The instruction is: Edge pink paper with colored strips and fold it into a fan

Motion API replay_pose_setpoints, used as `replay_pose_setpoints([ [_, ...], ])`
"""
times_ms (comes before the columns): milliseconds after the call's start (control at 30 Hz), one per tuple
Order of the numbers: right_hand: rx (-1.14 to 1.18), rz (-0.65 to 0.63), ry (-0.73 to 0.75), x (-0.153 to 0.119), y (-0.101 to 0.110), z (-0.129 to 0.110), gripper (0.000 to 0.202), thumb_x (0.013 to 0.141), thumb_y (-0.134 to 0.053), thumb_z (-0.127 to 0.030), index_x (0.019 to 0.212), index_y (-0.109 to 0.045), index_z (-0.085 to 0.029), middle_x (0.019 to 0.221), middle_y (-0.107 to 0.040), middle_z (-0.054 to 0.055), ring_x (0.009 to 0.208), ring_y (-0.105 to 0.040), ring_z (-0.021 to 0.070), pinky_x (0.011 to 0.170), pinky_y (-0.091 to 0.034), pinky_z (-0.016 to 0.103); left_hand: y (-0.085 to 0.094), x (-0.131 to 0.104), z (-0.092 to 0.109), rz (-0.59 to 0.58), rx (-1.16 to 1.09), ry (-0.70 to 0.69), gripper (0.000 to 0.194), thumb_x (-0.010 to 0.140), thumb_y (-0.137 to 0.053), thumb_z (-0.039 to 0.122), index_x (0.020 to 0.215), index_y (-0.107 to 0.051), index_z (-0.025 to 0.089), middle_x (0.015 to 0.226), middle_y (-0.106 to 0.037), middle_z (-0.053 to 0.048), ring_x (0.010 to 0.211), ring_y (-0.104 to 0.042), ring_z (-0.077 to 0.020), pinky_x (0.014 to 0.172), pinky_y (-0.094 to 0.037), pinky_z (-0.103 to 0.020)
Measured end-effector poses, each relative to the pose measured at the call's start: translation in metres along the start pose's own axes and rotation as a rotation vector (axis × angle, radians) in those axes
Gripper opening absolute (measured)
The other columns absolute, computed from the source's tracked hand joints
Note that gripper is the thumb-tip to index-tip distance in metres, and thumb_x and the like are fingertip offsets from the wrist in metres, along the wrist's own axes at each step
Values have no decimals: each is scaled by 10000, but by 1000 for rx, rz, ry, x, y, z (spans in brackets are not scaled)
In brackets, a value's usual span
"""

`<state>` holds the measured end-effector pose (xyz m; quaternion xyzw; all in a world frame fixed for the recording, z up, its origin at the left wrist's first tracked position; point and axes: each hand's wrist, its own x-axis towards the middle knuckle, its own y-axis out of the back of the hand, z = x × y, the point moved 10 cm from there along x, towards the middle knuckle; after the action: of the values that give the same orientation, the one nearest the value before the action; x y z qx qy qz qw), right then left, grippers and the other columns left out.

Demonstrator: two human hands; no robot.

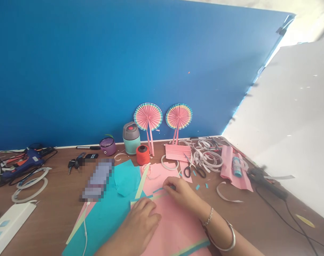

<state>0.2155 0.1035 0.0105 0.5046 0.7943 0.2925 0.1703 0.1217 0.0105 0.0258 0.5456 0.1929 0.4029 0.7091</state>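
A pink paper sheet [169,222] lies in front of me, with yellow and blue strips along its near and far edges. My left hand [143,222] rests on its left side, fingers loosely spread and pressing the paper. At the far edge, my right hand [181,195] is closed in a pinch by a thin blue paper strip [158,190]; the fingers partly hide its end. Blue paper [105,217] lies under and left of the pink sheet. Beyond the hands, black-handled scissors [194,170] lie on a pink paper piece.
Two round pleated paper fans [148,116] lean on the blue wall. Nearby stand a teal flask [131,140], a red spool [143,155] and a purple cup [107,146]. Left are a phone [97,179] and a blue glue gun [25,163]; right, white tape coils [208,156] and a black glue gun [268,185].
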Motion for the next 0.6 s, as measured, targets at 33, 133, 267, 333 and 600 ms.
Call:
replay_pose_setpoints([
  [33,-7,10,15,0,1,-2,131,788,-453,-153,746,-573,-185,744,-618,4,680,-517,143,622,-373,239,1,0,0,1,-2,0,136,874,-497,155,861,-615,223,932,-579,-42,979,-504,-216,827,-463,-341],
  [133,-38,67,77,0,7,-8,136,790,-458,-145,753,-580,-193,777,-633,22,749,-539,167,712,-395,280,2,0,0,11,-1,-8,138,877,-491,152,838,-606,218,929,-573,-42,1012,-501,-218,870,-461,-356],
  [267,245,145,39,5,21,2,133,838,-473,-268,744,-532,-193,743,-583,23,729,-517,163,698,-404,292,1,-1,1,19,-12,-28,141,878,-484,146,819,-595,210,910,-568,-41,981,-521,-210,872,-471,-364],
  [333,544,166,-30,6,24,13,178,847,-500,-355,759,-505,-199,682,-550,0,658,-496,144,661,-408,282,-1,-1,0,29,-35,-31,143,884,-475,148,837,-596,209,908,-578,-43,969,-531,-212,871,-473,-377],
  [600,1429,60,-197,8,1,22,271,685,-711,-248,855,-500,-225,744,-512,-14,681,-511,125,656,-449,266,12,3,-26,250,-271,155,142,902,-455,209,964,-582,200,968,-608,-72,954,-549,-215,836,-483,-379],
])
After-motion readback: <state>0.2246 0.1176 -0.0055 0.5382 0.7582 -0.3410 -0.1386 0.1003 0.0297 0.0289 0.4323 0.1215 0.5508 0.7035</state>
